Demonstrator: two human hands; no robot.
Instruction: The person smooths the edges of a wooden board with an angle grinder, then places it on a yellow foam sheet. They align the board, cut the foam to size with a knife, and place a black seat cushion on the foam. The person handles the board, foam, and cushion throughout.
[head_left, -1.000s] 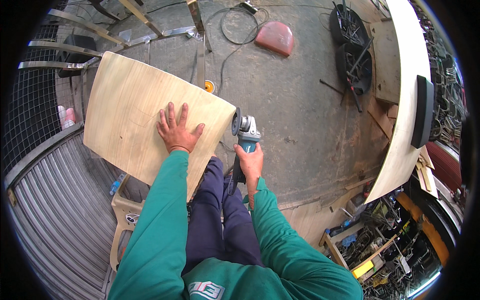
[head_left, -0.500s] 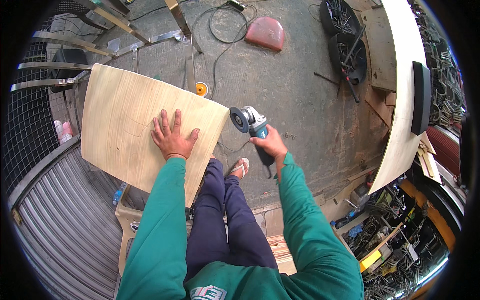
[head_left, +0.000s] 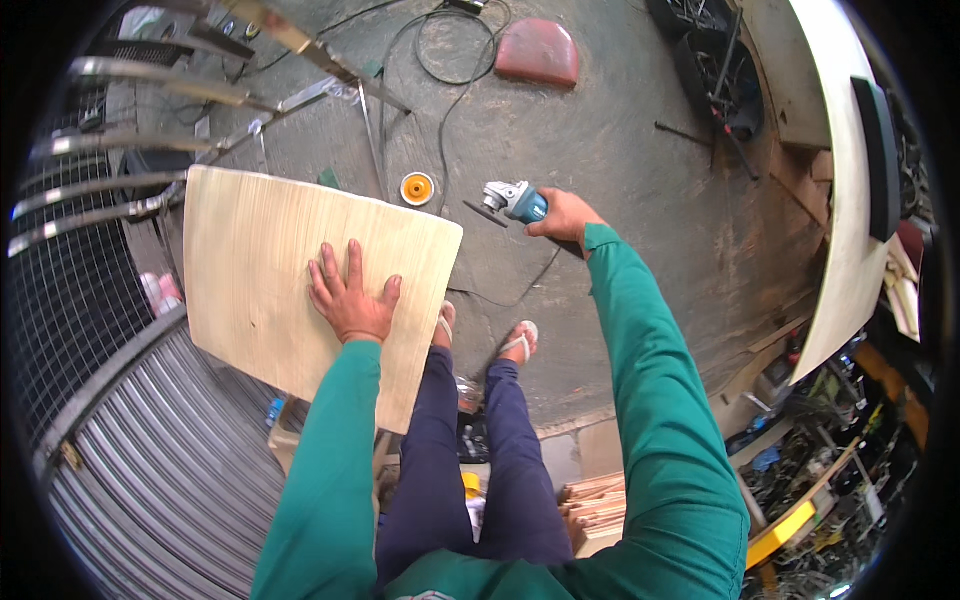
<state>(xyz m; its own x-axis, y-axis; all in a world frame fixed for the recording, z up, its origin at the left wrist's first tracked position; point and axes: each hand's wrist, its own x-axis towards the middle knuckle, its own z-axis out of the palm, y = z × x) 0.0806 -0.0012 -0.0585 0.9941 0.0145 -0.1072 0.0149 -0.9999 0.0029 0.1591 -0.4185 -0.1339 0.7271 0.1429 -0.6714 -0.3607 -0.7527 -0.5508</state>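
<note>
Under my left hand [head_left: 352, 297] lies a pale curved wooden panel [head_left: 255, 250] with rounded corners; the palm rests flat on it, fingers spread. To the right of the panel, my right hand [head_left: 566, 220] grips a teal and grey angle grinder [head_left: 521, 202] by its body. The grinder's thin dark disc [head_left: 485, 213] is seen nearly edge-on, apart from the panel's right corner. Whether the disc is spinning cannot be made out. Its black cord trails down past my feet.
A yellow-orange disc [head_left: 417, 189] lies on the floor behind the panel. Farther off are a red padded seat [head_left: 537, 53] and a coiled cable [head_left: 420, 60]. Metal frames [head_left: 290, 100] stand at far left. Black tool bins [head_left: 715, 85] and a long pale board [head_left: 845, 280] are at right.
My right hand has carried the grinder right and away from the panel's edge, turning its disc nearly edge-on. My left hand stays on the panel. My feet have moved apart.
</note>
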